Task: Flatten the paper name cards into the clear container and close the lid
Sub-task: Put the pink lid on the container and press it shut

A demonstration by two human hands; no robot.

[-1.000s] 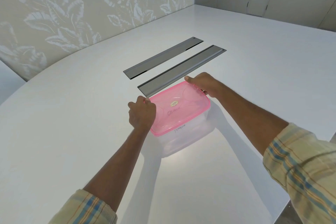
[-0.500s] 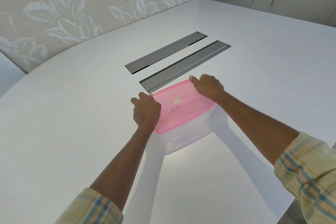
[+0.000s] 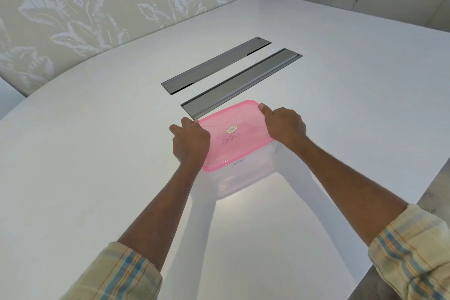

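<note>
A clear container (image 3: 246, 175) stands on the white table (image 3: 97, 153) with a pink lid (image 3: 233, 139) lying on top of it. My left hand (image 3: 190, 142) grips the lid's left edge, fingers curled over the rim. My right hand (image 3: 283, 124) grips the lid's right edge, thumb on top near the far corner. Handwriting and a small oval sticker mark the lid. Faint pale shapes show through the container's wall; the name cards cannot be made out.
Two long grey cable hatches (image 3: 241, 80) are set into the table just beyond the container. A leaf-patterned wall (image 3: 85, 7) runs along the far left. The table's edge drops to the floor at the right (image 3: 414, 202).
Both hands stay on the lid's ends. The right hand has slid nearer along the right edge. The view has shifted slightly.
</note>
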